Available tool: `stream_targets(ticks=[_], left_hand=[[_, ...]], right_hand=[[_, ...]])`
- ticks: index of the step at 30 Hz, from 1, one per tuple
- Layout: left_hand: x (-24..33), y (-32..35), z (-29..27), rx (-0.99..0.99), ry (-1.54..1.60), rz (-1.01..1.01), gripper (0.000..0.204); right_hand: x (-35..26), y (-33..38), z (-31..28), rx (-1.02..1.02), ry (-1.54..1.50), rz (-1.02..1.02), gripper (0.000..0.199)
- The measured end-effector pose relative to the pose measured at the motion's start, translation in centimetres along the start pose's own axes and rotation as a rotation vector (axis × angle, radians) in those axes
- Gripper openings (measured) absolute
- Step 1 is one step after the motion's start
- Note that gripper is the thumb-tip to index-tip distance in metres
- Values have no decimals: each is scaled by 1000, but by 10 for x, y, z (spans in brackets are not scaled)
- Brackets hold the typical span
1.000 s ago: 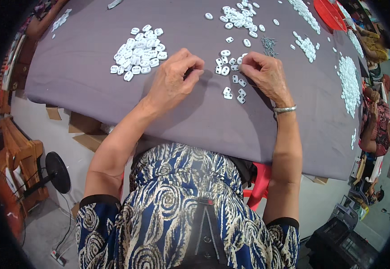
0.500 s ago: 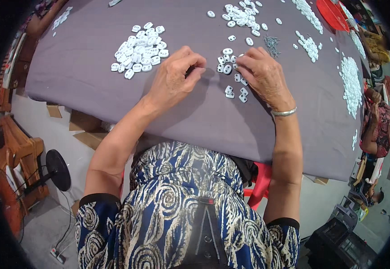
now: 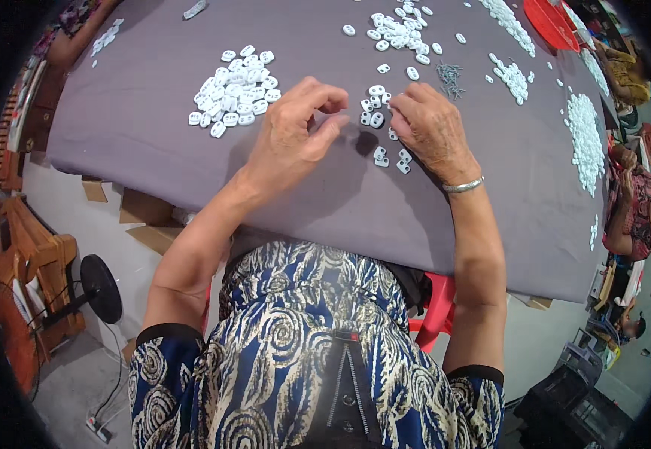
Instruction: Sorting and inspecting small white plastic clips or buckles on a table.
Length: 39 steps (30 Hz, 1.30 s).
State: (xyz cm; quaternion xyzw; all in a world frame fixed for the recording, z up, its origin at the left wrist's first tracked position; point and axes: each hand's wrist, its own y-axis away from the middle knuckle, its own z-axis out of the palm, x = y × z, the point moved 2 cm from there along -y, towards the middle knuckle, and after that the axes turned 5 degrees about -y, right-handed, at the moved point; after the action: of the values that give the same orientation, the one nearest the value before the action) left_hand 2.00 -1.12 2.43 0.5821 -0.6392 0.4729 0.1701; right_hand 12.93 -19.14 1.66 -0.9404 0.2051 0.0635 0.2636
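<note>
My left hand (image 3: 299, 127) is raised over the grey cloth, thumb and forefinger apart with nothing visible between them. My right hand (image 3: 432, 129) has its fingers bent together at a loose cluster of small white two-holed pieces (image 3: 376, 119); its fingertips are partly hidden, and I cannot make out what they hold. Just below that cluster, towards me, lie a few more white two-holed pieces (image 3: 381, 157). Left of my left hand sits a heap of white oval two-holed pieces (image 3: 234, 88). Beyond my right hand is a small tangle of thin grey bits (image 3: 450, 78).
A grey cloth (image 3: 325, 202) covers the table. More white pieces (image 3: 400, 34) lie at the far side, with further piles (image 3: 586, 142) along the right. A red tray (image 3: 551, 24) stands far right. Other people (image 3: 628, 187) sit beyond the right edge. A fan (image 3: 101, 289) stands lower left.
My left thumb and forefinger have parted wider. My right hand has shifted slightly left and toward me, its fingers covering some of the nearby white pieces.
</note>
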Motion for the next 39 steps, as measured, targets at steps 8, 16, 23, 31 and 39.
stream_targets(ticks=[8,16,23,31,39], left_hand=[[8,0,10,-28,91,-40,23],[-2,3,24,-175,673,-391,27],[-8,7,23,-160,824,-430,27],[-2,7,17,-330,1092,-542,41],[-6,7,17,-535,1464,-691,43]], right_hand=[[-6,1,-7,60,-918,541,7],[-27,-4,-3,-15,-1140,604,8],[-35,-5,-3,-2,-1198,532,7],[-33,-6,-8,-97,-1213,570,13],[-31,-4,-5,-94,-1235,344,7]])
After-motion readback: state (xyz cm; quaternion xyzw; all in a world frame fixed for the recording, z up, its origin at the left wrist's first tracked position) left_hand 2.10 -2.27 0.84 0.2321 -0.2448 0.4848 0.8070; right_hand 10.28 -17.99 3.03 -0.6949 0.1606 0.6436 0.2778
